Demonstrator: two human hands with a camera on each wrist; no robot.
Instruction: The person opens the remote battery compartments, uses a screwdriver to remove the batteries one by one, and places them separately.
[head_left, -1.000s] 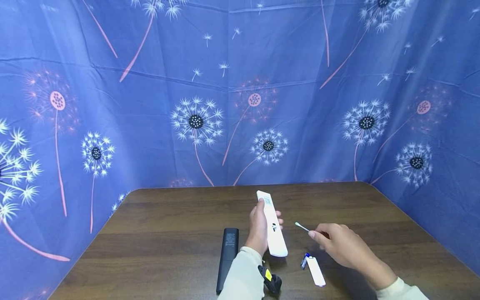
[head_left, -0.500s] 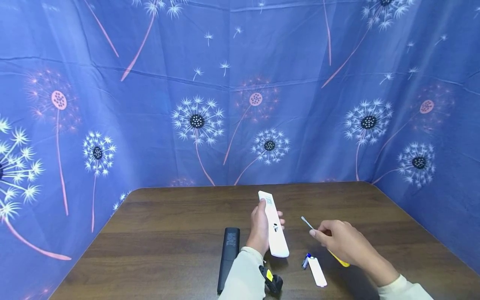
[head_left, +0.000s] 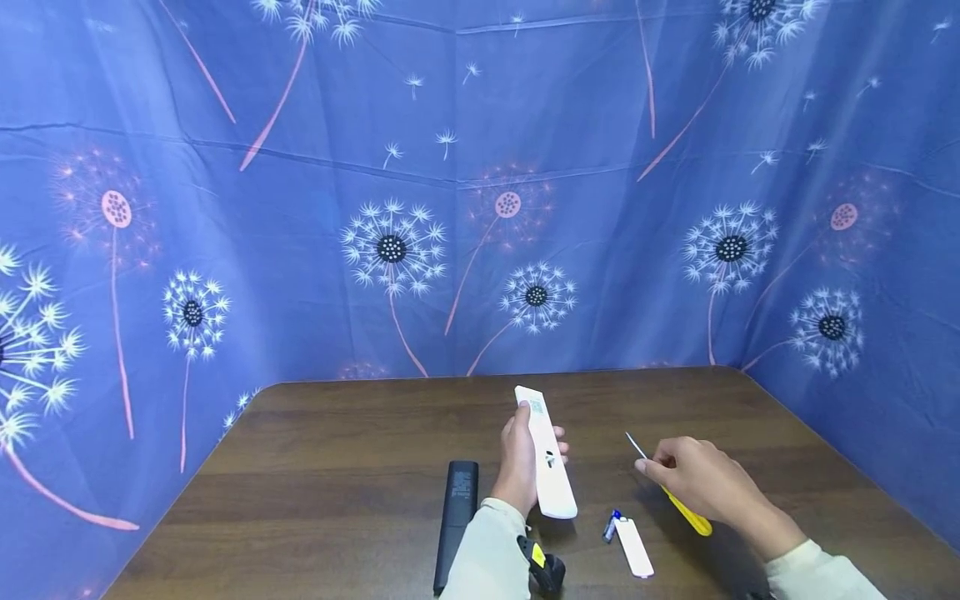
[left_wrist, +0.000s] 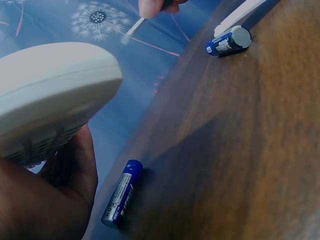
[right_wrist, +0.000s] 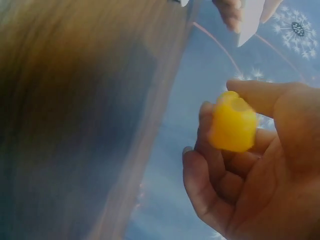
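Observation:
My left hand grips a white remote control, its back facing up, with a small dark opening near the middle. The keys show on its underside in the left wrist view. My right hand holds a screwdriver by its yellow handle, and the thin metal shaft points up and left, apart from the remote. Between the hands, a white battery cover lies on the table beside a blue battery. Another blue battery rests below the remote in the left wrist view.
A black remote-like device lies left of my left forearm. Strapped at the left wrist is a black camera with a yellow mark. Blue dandelion-print cloth hangs around the brown wooden table.
My right hand has drawn off to the right with the screwdriver, farther from the white remote, and its yellow handle has come into sight. The left hand keeps its place.

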